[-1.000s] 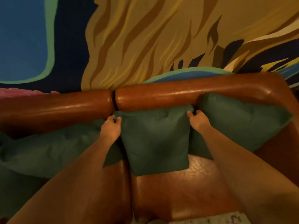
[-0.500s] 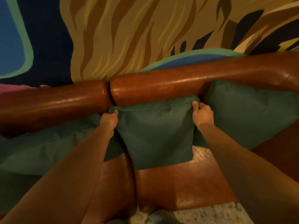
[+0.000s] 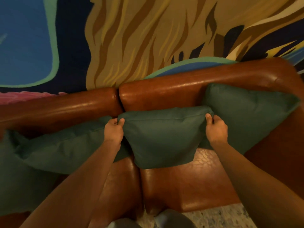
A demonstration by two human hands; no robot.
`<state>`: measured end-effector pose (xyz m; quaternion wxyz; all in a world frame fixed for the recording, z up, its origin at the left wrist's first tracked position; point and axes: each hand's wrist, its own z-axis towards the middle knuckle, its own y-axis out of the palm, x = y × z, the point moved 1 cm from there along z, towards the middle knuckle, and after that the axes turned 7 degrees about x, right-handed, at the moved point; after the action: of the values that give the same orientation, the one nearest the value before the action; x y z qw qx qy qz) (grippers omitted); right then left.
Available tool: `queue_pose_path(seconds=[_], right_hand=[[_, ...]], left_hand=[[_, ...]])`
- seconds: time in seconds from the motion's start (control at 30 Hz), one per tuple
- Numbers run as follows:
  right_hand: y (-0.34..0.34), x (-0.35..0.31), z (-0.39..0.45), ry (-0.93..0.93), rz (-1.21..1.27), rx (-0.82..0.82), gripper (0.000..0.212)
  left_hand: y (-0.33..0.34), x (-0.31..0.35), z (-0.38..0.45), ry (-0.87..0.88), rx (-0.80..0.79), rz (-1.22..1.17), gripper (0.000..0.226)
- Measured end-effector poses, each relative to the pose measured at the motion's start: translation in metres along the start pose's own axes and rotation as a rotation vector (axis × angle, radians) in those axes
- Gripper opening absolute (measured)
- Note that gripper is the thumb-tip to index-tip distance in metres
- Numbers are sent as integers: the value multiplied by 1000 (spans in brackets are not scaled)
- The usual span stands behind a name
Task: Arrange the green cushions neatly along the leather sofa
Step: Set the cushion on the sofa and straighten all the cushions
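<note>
Between the fingers of the left hand [image 3: 114, 130] and right hand [image 3: 216, 127], pinching its top corners, the middle green cushion [image 3: 162, 137] leans on the leather sofa [image 3: 164, 94], looking soft, light and squashy.

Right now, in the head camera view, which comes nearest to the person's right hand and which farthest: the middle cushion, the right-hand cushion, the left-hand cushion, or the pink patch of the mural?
1. Middle cushion: its top corner is pinched by the right hand.
2. Right-hand cushion: just beside the hand, at the sofa's end.
3. Left-hand cushion: past the left hand.
4. Pink patch of the mural: far left, behind the sofa back.
</note>
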<state>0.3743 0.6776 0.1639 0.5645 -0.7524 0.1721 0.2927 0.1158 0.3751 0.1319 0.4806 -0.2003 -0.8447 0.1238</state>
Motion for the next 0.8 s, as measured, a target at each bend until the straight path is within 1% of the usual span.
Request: queue_pose_path(seconds=[0.1,0.13,0.2,0.27,0.33,0.37,0.4,0.43,0.53,0.57,0.6,0.67,0.8], right_hand=[[-13,6,-12,47,18,25,41],[-16,9,-14,72,34,32,40],[-20,16,-18,77,59,92,40],[-22,20,-21,-12,42,197,52],[-21,14,-27,-203,-7,277,57],[-20,5,-31,-320,-26,278,59],[-18,-7,-37,-435,-27,237,61],[-15,-21,-45,-543,-20,156,64],[0,-64,-69,-792,-44,-186,83],[6,-74,-74,-863,-87,-245,90],[10,-80,-77,-918,-131,-255,93],[15,-86,-77,-963,-177,-201,89],[17,-83,-71,-991,-219,-156,62]], left_hand=[[-3,25,-43,105,-47,39,29],[-3,28,-51,154,-56,57,27],[-2,29,-63,249,-98,94,39],[4,25,-67,329,-123,138,42],[8,40,-92,426,-143,189,41],[10,50,-106,481,-152,220,39],[13,59,-119,536,-151,265,36],[17,66,-129,593,-146,321,32],[29,82,-149,767,-146,457,28],[33,87,-153,816,-161,474,27],[35,91,-158,848,-181,485,26],[37,95,-161,869,-208,487,25],[32,95,-155,837,-255,471,22]])
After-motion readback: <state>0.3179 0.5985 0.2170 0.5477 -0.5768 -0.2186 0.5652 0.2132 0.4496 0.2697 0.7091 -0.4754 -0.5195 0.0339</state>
